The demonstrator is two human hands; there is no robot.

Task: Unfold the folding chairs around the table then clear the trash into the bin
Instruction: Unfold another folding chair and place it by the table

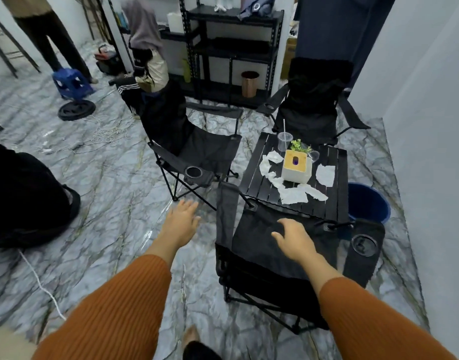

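Standing behind the near chair (272, 245) at the table (296, 201) — three chairs look unfolded. Right hand (296, 241) spread above its seat, left hand (181, 219) open, empty. Crumpled tissues (293, 194) litter the table; bin (367, 202) just beside it.

The table (296, 193) stands right of the centre of the frame. On it, a tissue box (297, 166) is in the middle, with crumpled papers (293, 194) around it and a cup (284, 141) behind it. One folding chair (197, 152) stands left of the table, a second chair (314, 107) behind it toward the upper right, and a third chair (270, 245) below it, nearest the camera. A bin (368, 203) is on the floor, right of the table. A shelf rack (233, 48) stands at the top centre.
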